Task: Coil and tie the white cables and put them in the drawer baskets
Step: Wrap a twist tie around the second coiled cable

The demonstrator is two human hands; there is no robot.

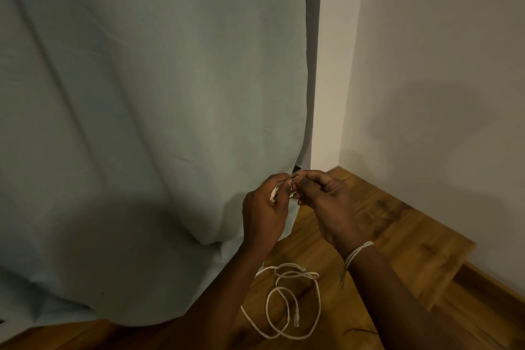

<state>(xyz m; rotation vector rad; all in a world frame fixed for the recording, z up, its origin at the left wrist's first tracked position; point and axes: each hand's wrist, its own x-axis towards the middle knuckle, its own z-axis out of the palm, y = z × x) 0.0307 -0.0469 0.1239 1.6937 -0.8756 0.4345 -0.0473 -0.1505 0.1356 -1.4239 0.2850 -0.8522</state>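
Observation:
My left hand (262,209) and my right hand (326,204) are raised together in front of the curtain, fingertips touching. Between them they pinch a small white bundle (275,192) with a thin tie strand across the top; it is mostly hidden by fingers. Below my forearms a loose white cable (292,302) lies in untidy loops on the wooden surface, a clear plug at one end. A thin string band circles my right wrist (358,250). No drawer or basket is in view.
A pale blue-grey curtain (142,108) fills the left and centre, bulging over the wooden surface (397,239). White walls meet at a corner on the right. The wood steps down at its right edge (446,287). A thin dark wire (358,330) lies near the bottom.

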